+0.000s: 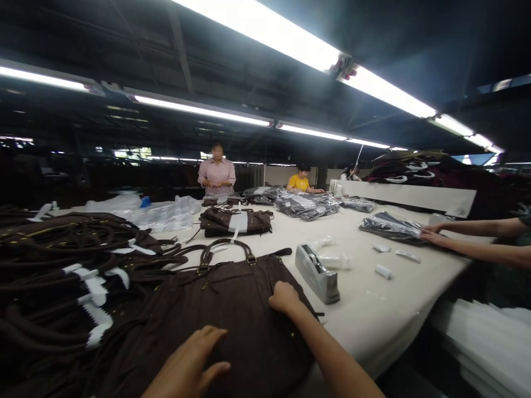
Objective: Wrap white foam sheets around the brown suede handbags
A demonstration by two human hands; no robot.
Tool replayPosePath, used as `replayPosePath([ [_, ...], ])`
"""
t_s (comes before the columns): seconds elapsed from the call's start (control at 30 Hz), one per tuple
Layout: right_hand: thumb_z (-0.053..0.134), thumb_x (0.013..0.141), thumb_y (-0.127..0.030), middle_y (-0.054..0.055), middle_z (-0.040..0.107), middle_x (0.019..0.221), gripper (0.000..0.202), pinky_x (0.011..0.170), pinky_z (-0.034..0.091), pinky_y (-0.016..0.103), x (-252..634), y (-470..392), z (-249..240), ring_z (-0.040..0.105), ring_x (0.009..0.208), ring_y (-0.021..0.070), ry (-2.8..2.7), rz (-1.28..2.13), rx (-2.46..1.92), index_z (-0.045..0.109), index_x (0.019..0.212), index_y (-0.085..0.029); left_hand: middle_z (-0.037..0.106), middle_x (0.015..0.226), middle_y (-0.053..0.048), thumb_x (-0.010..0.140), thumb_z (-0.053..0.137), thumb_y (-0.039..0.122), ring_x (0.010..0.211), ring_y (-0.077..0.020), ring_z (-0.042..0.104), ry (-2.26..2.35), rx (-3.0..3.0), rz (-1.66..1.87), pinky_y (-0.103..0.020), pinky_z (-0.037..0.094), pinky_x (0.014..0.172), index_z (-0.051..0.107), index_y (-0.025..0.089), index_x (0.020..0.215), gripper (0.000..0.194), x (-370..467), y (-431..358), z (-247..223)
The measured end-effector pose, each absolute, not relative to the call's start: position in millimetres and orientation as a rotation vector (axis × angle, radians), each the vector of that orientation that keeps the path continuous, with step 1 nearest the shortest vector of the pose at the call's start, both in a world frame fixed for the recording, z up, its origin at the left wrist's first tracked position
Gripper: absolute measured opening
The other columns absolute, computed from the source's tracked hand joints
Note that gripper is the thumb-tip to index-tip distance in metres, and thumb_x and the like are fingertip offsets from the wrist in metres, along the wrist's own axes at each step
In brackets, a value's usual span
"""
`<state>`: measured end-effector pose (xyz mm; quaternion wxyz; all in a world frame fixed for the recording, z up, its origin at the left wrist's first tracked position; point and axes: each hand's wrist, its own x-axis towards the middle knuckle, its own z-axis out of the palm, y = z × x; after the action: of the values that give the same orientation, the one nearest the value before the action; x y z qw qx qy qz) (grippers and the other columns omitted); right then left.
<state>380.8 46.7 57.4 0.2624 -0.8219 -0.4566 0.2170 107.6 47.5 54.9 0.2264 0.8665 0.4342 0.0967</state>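
Note:
A dark brown handbag (pixel 244 309) lies flat on the table in front of me, its two handles and brass-coloured buckles pointing away. My left hand (pixel 191 359) is over the lower part of the bag, thumb and fingers apart, holding nothing. On the bag's right side, my right hand (pixel 285 297) is closed, its curled fingers gripping the bag's fabric; the fingertips are hidden. Just right of the bag stands a grey tape dispenser (pixel 317 276). To the left, a pile of similar brown bags (pixel 53 276) with white paper-like wraps on their handles reaches the bag's edge.
Beyond the handbag, a folded brown bag (pixel 236 221) lies on the pale table (pixel 348 232). Clear plastic (pixel 166 214) and plastic-wrapped bags (pixel 307 204) are farther back. At right, a co-worker's hands (pixel 433 232) touch a wrapped bag (pixel 392 226). Two people (pixel 216 174) are across the table.

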Motion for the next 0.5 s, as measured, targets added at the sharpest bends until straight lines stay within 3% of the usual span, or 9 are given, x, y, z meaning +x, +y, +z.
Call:
replayPosePath([
  [0.1, 0.059, 0.064, -0.008, 0.015, 0.07, 0.081, 0.006, 0.076, 0.053, 0.035, 410, 39, 57, 0.067, 0.088, 0.0283, -1.11, 0.802, -2.065, 0.059, 0.067, -0.013, 0.053, 0.139, -0.005, 0.068, 0.069, 0.046, 0.13, -0.0281, 0.046, 1.155, 2.37, 0.116, -0.039, 0.034, 0.113, 0.058, 0.027, 0.128, 0.064, 95, 27, 64],
  [0.23, 0.048, 0.074, -0.012, 0.0, 0.056, 0.051, 0.017, 0.052, 0.049, 0.02, 450, 28, 51, 0.054, 0.048, 0.0098, -0.861, 1.13, -1.782, 0.047, 0.058, -0.017, 0.049, 0.142, -0.007, 0.074, 0.066, 0.058, 0.13, -0.0282, 0.046, 1.064, 2.488, 0.178, -0.041, 0.038, 0.11, 0.06, 0.03, 0.125, 0.059, 53, 22, 50],
  [0.37, 0.045, 0.074, -0.01, -0.006, 0.046, 0.043, 0.021, 0.04, 0.04, 0.014, 449, 19, 51, 0.041, 0.037, 0.0049, -0.658, 1.277, -1.552, 0.042, 0.055, -0.019, 0.054, 0.138, -0.004, 0.07, 0.063, 0.068, 0.131, -0.0325, 0.045, 1.011, 2.764, 0.392, -0.049, 0.039, 0.107, 0.057, 0.037, 0.128, 0.066, 12, 27, -2],
  [0.5, 0.048, 0.074, -0.015, -0.007, 0.04, 0.039, 0.029, 0.03, 0.027, 0.012, 435, 1, 57, 0.032, 0.03, 0.003, -0.597, 1.433, -1.372, 0.032, 0.05, -0.02, 0.064, 0.124, -0.006, 0.063, 0.065, 0.073, 0.119, -0.0367, 0.055, 0.979, 3.056, 0.642, -0.048, 0.051, 0.096, 0.059, 0.034, 0.127, 0.075, -13, 25, -30],
])
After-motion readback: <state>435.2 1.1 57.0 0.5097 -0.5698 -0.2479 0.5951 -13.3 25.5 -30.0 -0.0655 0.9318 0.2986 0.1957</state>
